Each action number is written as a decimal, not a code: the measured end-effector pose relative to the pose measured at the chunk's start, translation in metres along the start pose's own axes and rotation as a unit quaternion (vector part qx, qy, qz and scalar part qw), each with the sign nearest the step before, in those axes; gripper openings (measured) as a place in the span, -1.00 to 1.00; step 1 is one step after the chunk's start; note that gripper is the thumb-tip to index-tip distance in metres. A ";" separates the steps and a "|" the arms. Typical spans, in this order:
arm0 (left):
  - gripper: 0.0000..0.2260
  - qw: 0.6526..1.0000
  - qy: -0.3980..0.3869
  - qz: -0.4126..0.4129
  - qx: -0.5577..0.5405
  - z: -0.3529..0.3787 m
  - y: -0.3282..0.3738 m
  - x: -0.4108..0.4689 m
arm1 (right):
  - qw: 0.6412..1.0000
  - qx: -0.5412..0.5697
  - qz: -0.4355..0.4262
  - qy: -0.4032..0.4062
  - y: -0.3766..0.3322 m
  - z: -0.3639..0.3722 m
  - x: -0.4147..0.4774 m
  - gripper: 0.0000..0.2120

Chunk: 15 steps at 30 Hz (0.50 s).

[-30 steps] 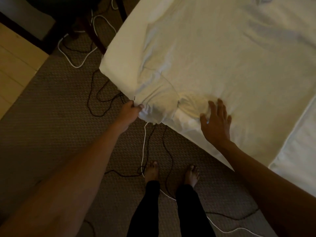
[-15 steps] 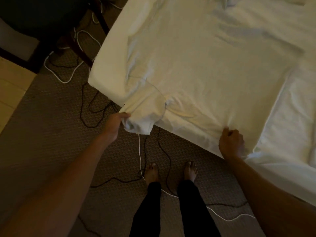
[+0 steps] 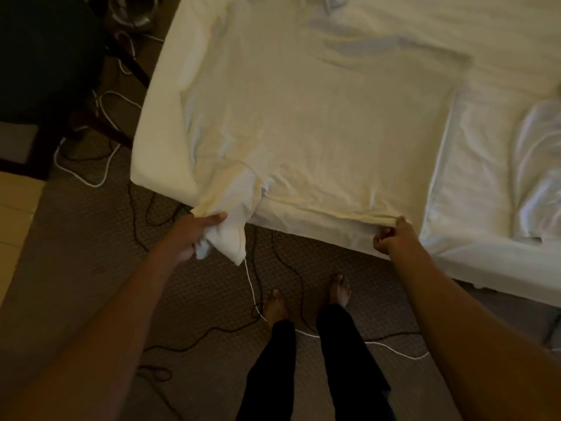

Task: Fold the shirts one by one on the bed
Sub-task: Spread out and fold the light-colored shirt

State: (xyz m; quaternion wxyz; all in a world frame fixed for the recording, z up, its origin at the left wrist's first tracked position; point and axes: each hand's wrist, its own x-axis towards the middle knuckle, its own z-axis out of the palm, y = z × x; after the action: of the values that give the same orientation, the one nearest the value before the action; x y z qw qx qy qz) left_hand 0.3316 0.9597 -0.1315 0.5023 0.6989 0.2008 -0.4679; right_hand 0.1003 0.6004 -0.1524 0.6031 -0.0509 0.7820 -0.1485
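A pale cream shirt (image 3: 318, 123) lies spread flat on the corner of the white bed (image 3: 473, 247). One sleeve (image 3: 233, 208) hangs over the near edge of the mattress. My left hand (image 3: 194, 235) grips that sleeve's end below the bed edge. My right hand (image 3: 391, 235) pinches the shirt's near edge at its right corner, right at the mattress edge. The shirt's far part runs up toward the top of the view, with wrinkles there.
Black and white cables (image 3: 252, 287) trail over the brown carpet (image 3: 76, 253) around my bare feet (image 3: 306, 299). A dark chair (image 3: 51, 56) stands at the upper left. Crumpled white cloth (image 3: 537, 174) lies on the bed at the right.
My right hand, flat on the shirt a second ago, slid right and now pinches its near edge. My left hand pulled the sleeve down off the bed edge. The view shifted toward the bed.
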 end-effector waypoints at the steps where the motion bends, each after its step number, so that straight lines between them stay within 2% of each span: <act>1: -0.53 1.000 0.005 0.002 -0.003 -0.002 0.007 -0.005 | 1.000 0.010 -0.003 0.018 -0.004 -0.001 -0.007 -0.76; 3: -0.50 1.000 -0.002 0.014 -0.009 -0.005 0.022 -0.018 | 0.999 0.018 -0.026 0.038 -0.013 -0.007 -0.026 -0.69; 4: -0.53 1.000 -0.014 0.025 -0.013 -0.008 0.030 -0.024 | 0.997 -0.033 -0.063 0.041 -0.017 -0.013 -0.039 -0.67; 5: -0.57 0.999 -0.015 0.029 -0.019 -0.012 0.038 -0.030 | 0.971 -0.182 -0.147 0.049 -0.020 -0.022 -0.046 -0.68; 6: -0.59 1.000 -0.003 0.026 -0.015 -0.016 0.048 -0.035 | 0.906 -0.356 -0.225 0.053 -0.021 -0.028 -0.057 -0.70; 7: -0.55 1.000 0.019 0.024 -0.007 -0.020 0.057 -0.037 | 0.839 -0.466 -0.278 0.044 -0.023 -0.033 -0.063 -0.70; 9: -0.44 0.997 0.076 0.014 0.015 -0.019 0.082 -0.044 | 0.781 -0.542 -0.303 0.064 -0.033 -0.033 -0.066 -0.66; 10: -0.49 0.994 0.102 0.017 0.015 -0.015 0.098 -0.045 | 0.735 -0.596 -0.313 0.080 -0.040 -0.031 -0.072 -0.63; 11: -0.57 0.992 0.127 0.022 0.001 -0.009 0.116 -0.048 | 0.705 -0.624 -0.322 0.100 -0.049 -0.021 -0.076 -0.61; 13: -0.67 0.988 0.145 0.043 -0.023 0.006 0.149 -0.041 | 0.694 -0.629 -0.333 0.105 -0.065 -0.006 -0.087 -0.62; 15: -0.66 0.986 0.153 0.062 -0.037 0.031 0.183 -0.028 | 0.695 -0.613 -0.366 0.078 -0.081 0.009 -0.093 -0.72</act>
State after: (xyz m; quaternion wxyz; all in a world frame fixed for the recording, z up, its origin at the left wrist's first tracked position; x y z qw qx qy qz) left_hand 0.4415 0.8616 -0.0151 0.5196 0.7540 0.2485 -0.3158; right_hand 0.1253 0.5465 -0.0444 0.2728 -0.6800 0.6634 0.1516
